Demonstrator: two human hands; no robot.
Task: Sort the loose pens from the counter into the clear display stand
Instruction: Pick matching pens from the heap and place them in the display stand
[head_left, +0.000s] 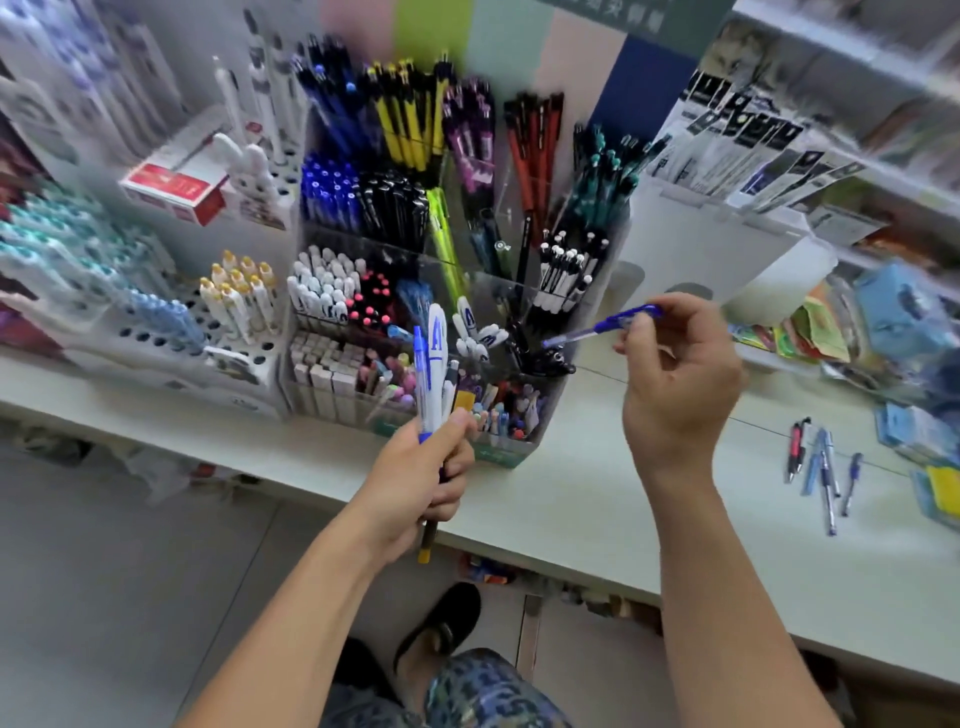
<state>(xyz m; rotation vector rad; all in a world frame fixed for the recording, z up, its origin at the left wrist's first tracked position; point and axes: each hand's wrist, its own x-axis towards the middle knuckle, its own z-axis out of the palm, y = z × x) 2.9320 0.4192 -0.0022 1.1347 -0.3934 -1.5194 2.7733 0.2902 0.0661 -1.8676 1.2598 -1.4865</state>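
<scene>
Pinching a blue pen (602, 327), right hand (680, 384) aims its tip at the clear display stand (566, 379); match it to a same-colour compartment. Left hand (421, 483) grips a pen bundle (434, 374). Loose pens (821, 467) remain near the counter (597, 519) right edge.

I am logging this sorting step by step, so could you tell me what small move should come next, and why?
Probably lower the blue pen pinched in the right hand tip-first into a compartment of the clear display stand. Its tip already points at the stand's right side, the left hand is occupied gripping a bundle of pens, and more loose pens wait on the counter.
</scene>
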